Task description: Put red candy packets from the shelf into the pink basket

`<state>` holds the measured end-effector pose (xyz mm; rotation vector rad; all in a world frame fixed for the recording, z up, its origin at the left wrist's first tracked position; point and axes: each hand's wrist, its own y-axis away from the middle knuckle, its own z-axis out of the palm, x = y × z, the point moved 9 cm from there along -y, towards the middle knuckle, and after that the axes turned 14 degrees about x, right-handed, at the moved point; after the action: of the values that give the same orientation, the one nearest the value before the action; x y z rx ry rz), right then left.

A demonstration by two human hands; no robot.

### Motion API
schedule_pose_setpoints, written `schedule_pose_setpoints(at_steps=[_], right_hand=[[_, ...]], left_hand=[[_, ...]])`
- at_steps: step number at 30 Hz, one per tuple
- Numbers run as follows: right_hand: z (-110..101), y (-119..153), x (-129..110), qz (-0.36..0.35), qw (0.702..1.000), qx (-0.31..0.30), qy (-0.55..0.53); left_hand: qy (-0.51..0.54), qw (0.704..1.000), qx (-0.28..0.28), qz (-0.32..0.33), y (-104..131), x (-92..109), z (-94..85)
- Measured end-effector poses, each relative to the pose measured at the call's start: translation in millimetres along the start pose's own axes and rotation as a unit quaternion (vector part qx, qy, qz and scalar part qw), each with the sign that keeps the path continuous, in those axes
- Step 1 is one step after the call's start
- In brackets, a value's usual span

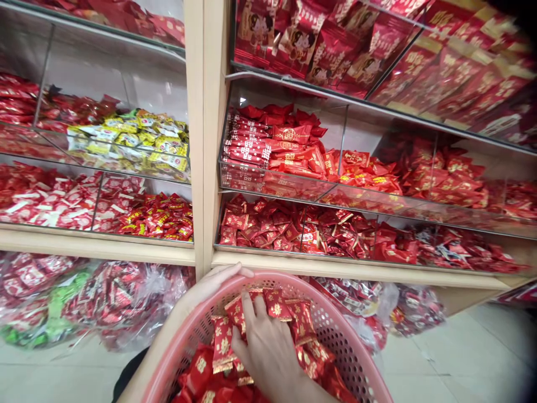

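A round pink plastic basket [369, 358] with a perforated wall stands at the bottom centre, holding many red candy packets [223, 340] with gold print. My left arm runs along the basket's left outer side. My left hand [220, 282] is at the far left rim, its fingers over the edge, gripping it. Inside the basket, my right hand [268, 341] lies palm down on top of the packets. Its thumb and front fingers are stretched and apart, touching the packets; the underside of this hand is hidden.
Wooden shelving [204, 140] with clear-fronted bins rises ahead. Red packets [260, 226] fill the low right bin; yellow packets [138, 137] lie at left. Bagged sweets [113, 296] and more plastic bags [361, 302] sit beneath the shelves, above the tiled floor [453, 358].
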<state>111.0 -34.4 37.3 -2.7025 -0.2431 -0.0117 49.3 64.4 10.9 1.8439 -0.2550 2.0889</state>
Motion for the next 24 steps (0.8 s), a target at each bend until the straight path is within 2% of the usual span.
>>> schedule_pose_setpoints(at_steps=[10, 13, 18, 24], right_hand=[[11, -3, 1, -0.003, 1.000, 0.008, 0.011], [4, -5, 3, 0.000, 1.000, 0.020, -0.008], [-20, -20, 16, 0.023, 0.997, 0.056, -0.054], [-35, -61, 56, 0.060, 0.979, 0.135, -0.137]], left_hand=[[-0.006, 1.000, 0.012, 0.021, 0, 3, -0.3], [-0.003, 1.000, 0.006, 0.015, -1, 2, 0.4], [0.012, 1.000, -0.004, 0.007, -1, 1, 5.0], [0.017, 1.000, -0.011, 0.003, -2, -4, 6.3]])
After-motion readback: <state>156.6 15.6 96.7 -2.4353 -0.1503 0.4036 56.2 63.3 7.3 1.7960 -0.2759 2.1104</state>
